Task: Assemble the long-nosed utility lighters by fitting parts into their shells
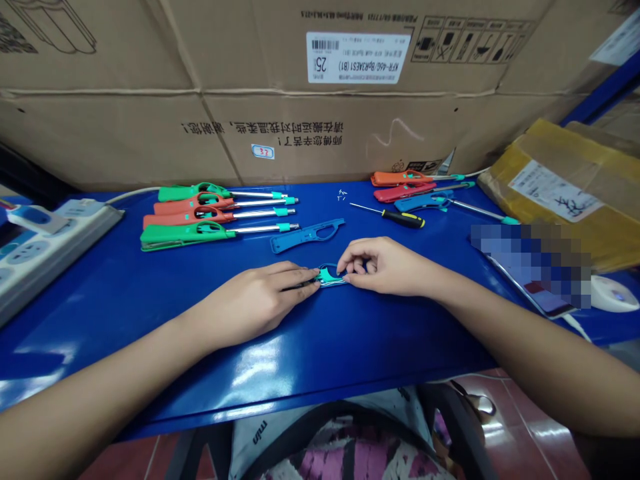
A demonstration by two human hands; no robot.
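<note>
An opened blue gas lighter [333, 283] with a teal trigger [327, 275] lies on the table between my hands. My left hand [265, 293] presses over its left part, fingers together, hiding most of that end. At the right end, the fingers of my right hand [383, 265] are curled with thumb and fingertip pinched at the lighter's edge; any small part between them is too small to make out. Just beyond lies a loose blue half shell [300, 237] with an oval finger hole. A black-and-yellow screwdriver [403, 218] rests farther back, near several small screws [342, 195].
Several green and orange lighters [185, 233] lie in a row at the back left. Orange, red and blue lighters [415, 201] are at the back right. A power strip [55, 250] stands left; a phone [530, 277] and a yellow-taped parcel [590, 160] are right. A cardboard wall [150, 143] closes the back.
</note>
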